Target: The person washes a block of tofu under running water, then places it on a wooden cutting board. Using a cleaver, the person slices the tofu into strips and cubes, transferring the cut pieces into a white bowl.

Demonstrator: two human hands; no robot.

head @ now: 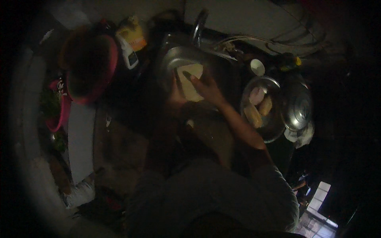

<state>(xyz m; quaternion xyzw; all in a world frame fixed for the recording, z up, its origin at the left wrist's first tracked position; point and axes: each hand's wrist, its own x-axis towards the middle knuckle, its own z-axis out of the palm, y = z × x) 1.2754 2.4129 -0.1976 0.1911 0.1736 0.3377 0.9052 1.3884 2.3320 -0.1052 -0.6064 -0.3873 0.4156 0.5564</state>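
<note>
Both hands are over a metal sink [175, 51], below its faucet [198, 29]. A pale yellow, roughly rectangular object [193, 89] is between them; the dim light does not settle what it is. My left hand [176, 93] grips its left side. My right hand [207, 89] lies on its right side, with the thumb across its face near a small dark patch. To the right of the sink, a round metal bowl [281, 135] contains several pale, rounded pieces of food [253, 115], which I cannot identify.
A metal lid [297, 108] stands right of the bowl beside a crumpled white cloth or bag [300, 135]. A small white cup [257, 67] is behind the bowl. A large pink-rimmed basin [113, 62], a yellow packet [134, 37] and a white device [128, 55] are at left.
</note>
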